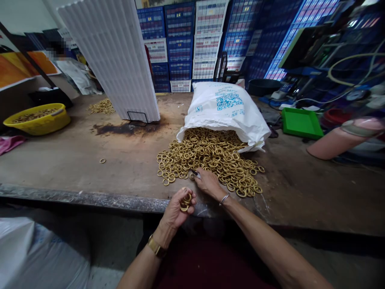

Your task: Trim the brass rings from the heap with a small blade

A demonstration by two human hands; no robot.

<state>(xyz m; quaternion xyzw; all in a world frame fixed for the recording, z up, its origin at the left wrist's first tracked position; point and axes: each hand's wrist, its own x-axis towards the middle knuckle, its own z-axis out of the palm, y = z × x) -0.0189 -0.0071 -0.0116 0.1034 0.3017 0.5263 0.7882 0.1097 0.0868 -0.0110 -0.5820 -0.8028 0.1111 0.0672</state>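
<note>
My left hand (180, 205), with a gold watch on its wrist, is curled around several brass rings (185, 202) just past the table's front edge. My right hand (208, 181), wearing a silver bangle, grips a small dark-tipped tool (196, 174) whose kind I cannot make out. Its tip is at the near edge of a heap of brass rings (210, 156). The heap spills from the mouth of a white woven sack (228, 102) that lies on its side, printed in blue.
A lone ring (102, 161) lies on the wooden table (60, 160). Farther left are a yellow basin (39, 120) of rings and a smaller ring pile (102, 106). A white corrugated panel (114, 60) stands upright. At right are a green tray (302, 123) and a pink cylinder (339, 138).
</note>
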